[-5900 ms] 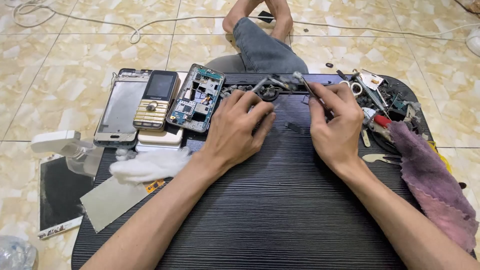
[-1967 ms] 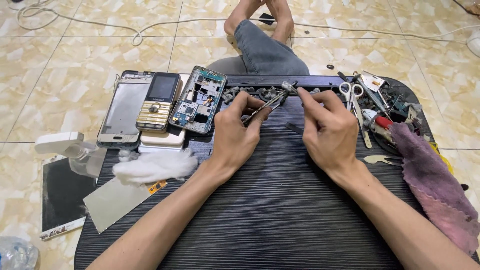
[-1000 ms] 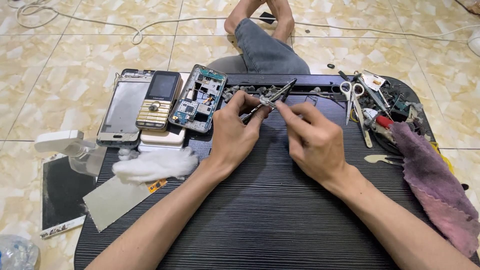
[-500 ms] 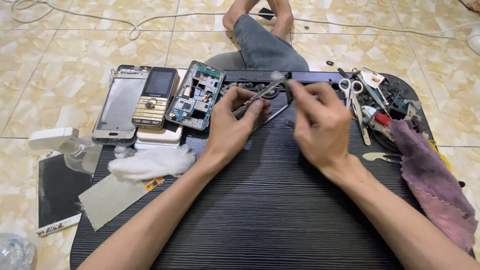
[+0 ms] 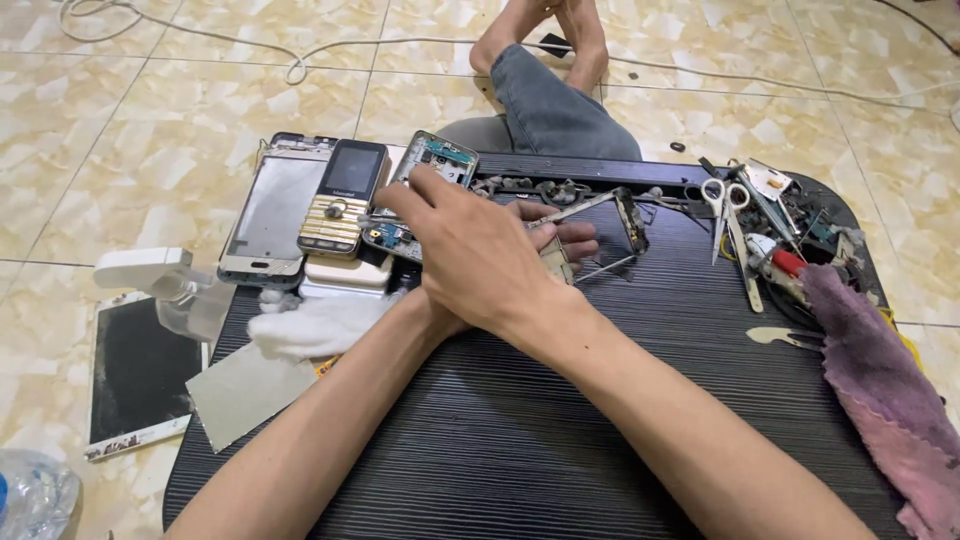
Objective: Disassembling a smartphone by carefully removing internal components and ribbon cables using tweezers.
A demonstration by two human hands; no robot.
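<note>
Far left, floor: I see a white-framed phone screen panel (image 5: pixel 138 372) lying flat beside the worktop (image 5: pixel 560 440), and a white plastic bottle (image 5: pixel 150 275) just above it.
Left edge of worktop: a grey card (image 5: pixel 245 388) and a white cloth (image 5: pixel 320 322) overlap; behind them lie a silver phone frame (image 5: pixel 270 212) and a gold keypad phone (image 5: pixel 342 198), side by side.
Opened phone: the stripped handset with its bare circuit board (image 5: pixel 432 165) lies tilted next to the keypad phone, partly hidden by my hand.
Right hand (image 5: pixel 478 255): crossed over to the left, fingers spread and reaching onto the opened phone; nothing gripped that I can see.
Left hand (image 5: pixel 560 240): mostly hidden under the right; fingers pinch metal tweezers (image 5: pixel 585 205), beside a small board piece (image 5: pixel 556 258).
Right side: scissors (image 5: pixel 722 215), mixed small tools (image 5: pixel 790 240), purple rag (image 5: pixel 880 380).
Step in hand: I judge I am fetching something off the opened phone.
Next move: a fine, steady pinch, without knocking the phones alongside.
</note>
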